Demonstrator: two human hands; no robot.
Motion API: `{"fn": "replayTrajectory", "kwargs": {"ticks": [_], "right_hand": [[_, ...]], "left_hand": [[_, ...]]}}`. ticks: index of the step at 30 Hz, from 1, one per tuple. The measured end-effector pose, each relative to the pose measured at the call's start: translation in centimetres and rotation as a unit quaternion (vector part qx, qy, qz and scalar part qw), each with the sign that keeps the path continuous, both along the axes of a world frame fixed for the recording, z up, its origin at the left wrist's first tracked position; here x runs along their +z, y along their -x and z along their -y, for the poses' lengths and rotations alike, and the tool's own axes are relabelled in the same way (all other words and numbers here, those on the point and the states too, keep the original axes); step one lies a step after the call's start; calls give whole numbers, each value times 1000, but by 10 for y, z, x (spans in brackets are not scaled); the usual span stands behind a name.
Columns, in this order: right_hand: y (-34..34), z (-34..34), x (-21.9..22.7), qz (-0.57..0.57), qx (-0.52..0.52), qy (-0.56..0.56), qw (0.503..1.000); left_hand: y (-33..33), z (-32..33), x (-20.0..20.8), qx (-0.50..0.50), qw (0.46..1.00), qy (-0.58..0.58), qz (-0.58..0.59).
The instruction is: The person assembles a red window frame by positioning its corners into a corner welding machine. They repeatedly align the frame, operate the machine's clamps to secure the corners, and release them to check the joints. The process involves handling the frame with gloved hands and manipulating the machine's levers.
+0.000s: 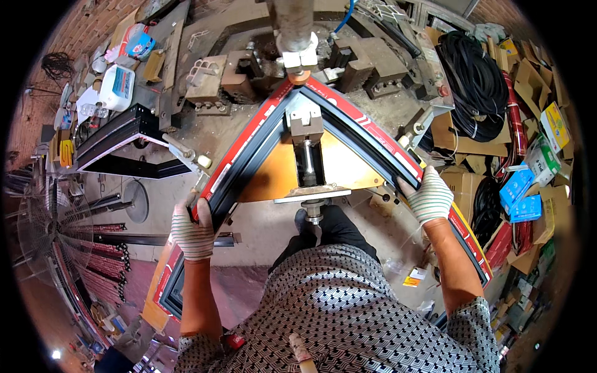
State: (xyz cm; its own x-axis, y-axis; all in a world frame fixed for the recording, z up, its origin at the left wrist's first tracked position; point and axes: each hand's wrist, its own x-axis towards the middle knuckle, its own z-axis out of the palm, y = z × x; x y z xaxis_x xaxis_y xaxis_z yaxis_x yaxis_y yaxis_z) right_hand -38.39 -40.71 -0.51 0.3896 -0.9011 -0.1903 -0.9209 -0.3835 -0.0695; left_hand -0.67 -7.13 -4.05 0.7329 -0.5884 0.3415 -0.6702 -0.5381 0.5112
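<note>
Red-filmed, dark metal profiles meet in a corner, forming a V-shaped window frame (245, 142) whose tip points away from me. My left hand (193, 233), in a striped fingerless-tipped glove, is closed around its left profile. On the right profile, my right hand (430, 196) in a matching glove grips the edge, thumb on the inner side. The frame's corner lies under the vertical cylinder (292, 25) of a corner-crimping machine. Inside the V stands a metal block (307, 126) above an orange plate (270, 174). Steel clamping blocks (239, 74) flank the corner.
A black angled frame piece (124, 133) and a white jug (117, 86) are at the left. Further down stands a large fan (55, 214) near stacked profiles (102, 267). Coiled black tubing (471, 87), cardboard and blue boxes (517, 188) crowd the right.
</note>
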Motion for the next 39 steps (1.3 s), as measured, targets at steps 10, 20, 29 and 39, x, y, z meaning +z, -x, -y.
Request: {"fn": "replayTrajectory", "kwargs": {"ticks": [10,20,29,39], "right_hand": [[5,4,-4,32,-6,-11,999],[9,4,-12,65,12,-11,998],[13,2,-19,65,13,20,998],[14,0,-22,98,19,32,994]], "left_hand": [[12,215,84,-149,978,143,27],[-10,298,98,-295,918,265,5],[-66,255,84,-160,959,219,-83],[-55,271,112,-66,961,261,-62]]}}
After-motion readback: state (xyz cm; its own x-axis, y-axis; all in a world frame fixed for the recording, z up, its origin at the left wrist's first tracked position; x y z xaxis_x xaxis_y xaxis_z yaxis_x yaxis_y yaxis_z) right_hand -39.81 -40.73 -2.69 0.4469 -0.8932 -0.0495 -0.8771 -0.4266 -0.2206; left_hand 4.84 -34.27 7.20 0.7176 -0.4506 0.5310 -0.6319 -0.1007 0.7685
